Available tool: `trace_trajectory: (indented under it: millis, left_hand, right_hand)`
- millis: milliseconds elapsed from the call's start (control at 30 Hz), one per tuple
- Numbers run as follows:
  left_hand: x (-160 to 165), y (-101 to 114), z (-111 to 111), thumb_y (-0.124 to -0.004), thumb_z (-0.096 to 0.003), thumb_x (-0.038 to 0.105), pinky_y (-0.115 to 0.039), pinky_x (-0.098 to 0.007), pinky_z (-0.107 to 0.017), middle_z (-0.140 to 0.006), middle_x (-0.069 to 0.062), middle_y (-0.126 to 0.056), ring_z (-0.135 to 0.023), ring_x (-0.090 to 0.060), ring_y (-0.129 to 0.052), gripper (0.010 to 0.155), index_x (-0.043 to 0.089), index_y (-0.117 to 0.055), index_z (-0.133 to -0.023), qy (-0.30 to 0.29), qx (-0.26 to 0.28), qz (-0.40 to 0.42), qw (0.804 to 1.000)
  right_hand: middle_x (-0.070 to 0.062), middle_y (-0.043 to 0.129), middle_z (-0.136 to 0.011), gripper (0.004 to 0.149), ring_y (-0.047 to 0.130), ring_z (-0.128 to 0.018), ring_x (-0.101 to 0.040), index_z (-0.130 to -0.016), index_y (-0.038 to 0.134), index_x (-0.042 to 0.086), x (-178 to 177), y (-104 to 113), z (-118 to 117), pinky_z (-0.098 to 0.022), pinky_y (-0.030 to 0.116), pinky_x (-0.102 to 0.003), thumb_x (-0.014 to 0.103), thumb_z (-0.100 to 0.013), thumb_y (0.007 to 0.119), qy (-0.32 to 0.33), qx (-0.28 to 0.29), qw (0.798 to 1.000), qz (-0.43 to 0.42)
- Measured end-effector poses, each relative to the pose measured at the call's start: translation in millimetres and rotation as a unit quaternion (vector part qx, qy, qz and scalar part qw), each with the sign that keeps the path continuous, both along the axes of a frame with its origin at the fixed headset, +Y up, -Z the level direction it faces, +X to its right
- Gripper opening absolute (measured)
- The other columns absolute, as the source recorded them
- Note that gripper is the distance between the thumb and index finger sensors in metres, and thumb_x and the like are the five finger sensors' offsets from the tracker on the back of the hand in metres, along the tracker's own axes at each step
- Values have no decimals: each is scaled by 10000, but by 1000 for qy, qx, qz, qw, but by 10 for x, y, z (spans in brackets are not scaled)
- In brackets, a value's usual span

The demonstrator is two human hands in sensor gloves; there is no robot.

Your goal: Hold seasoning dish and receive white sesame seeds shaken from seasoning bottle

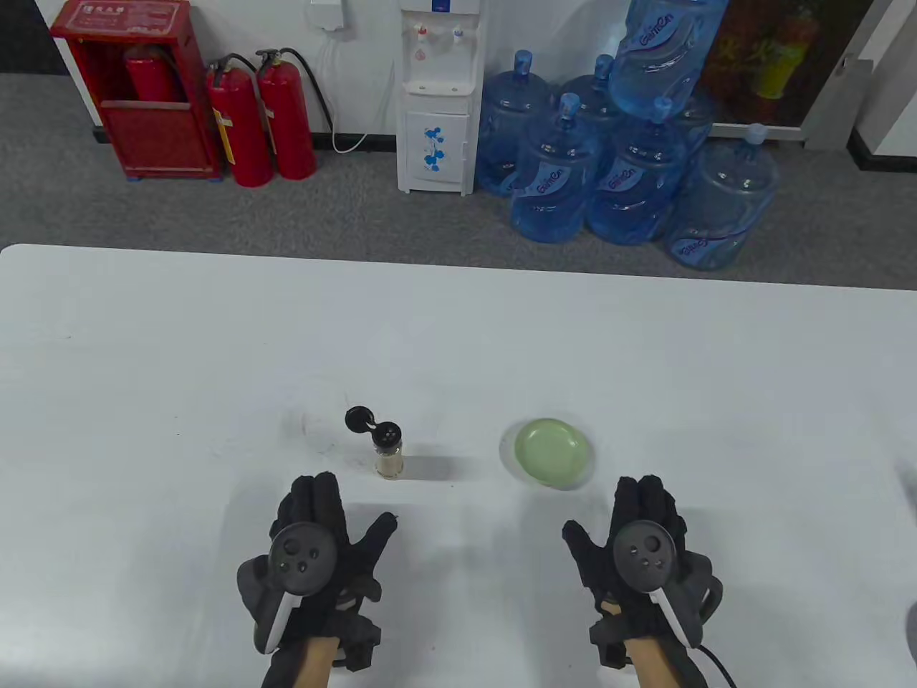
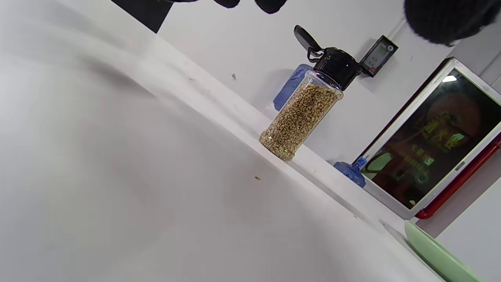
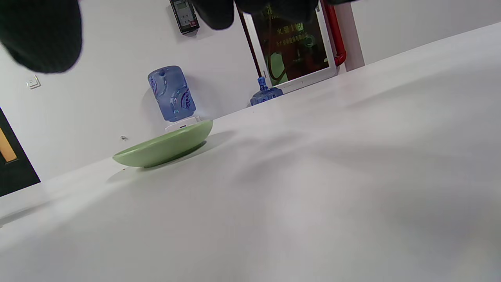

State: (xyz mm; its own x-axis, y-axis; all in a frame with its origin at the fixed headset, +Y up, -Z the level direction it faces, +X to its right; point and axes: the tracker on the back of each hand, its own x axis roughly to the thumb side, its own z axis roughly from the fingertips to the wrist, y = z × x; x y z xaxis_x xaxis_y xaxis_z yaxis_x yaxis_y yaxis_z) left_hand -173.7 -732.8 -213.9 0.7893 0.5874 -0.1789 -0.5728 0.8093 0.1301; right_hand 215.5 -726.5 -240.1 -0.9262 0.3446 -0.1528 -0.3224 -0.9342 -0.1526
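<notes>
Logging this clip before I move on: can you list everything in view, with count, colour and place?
Seasoning bottle: 1, clear with black flip cap open, full of pale seeds, upright on the table ahead of the left hand.
Seasoning dish: 1, light green, on the table ahead of the right hand.
Table: 1, white.
Water jugs: several, blue, stacked on the floor behind the table.
Water dispenser: 1, white, by the wall.
Fire extinguishers: 2, red, beside a red cabinet.
Left hand: black glove, flat near the table's front edge, touching nothing.
Right hand: black glove, likewise.
</notes>
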Motion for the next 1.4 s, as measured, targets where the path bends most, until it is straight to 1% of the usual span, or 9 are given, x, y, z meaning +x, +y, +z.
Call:
trace_trajectory:
  millis: [1167,1333,1400]
  left_hand:
    - [25,-15,2,-683,-431,765,-312,-657,-791,-1193,-92,-227,-1134,-467,-314,957,217,-344,-1139,-8,5,1,1000]
    - [30,-9,-3,-683,-432,763,-313,-656,-792,-1193,-90,-229,-1135,-466,-317,956,216,-344,-1139,-8,10,3,1000]
    - [29,-9,-7,-682,-431,763,-316,-655,-792,-1192,-89,-230,-1134,-466,-319,955,217,-346,-1138,-7,12,4,1000]
  right_hand:
    - [-82,189,-1144,968,321,-1088,-394,-1098,359,180,-5,-30,21,-778,337,-601,760,-413,723,-9,-17,1000,15]
    - [-79,208,-1150,953,339,-1089,-395,-1099,381,183,18,40,-38,-780,349,-601,763,-419,714,-27,0,1000,13]
    - [-77,237,-1152,938,363,-1088,-395,-1096,410,179,5,121,-131,-782,360,-599,752,-421,721,-33,10,999,18]
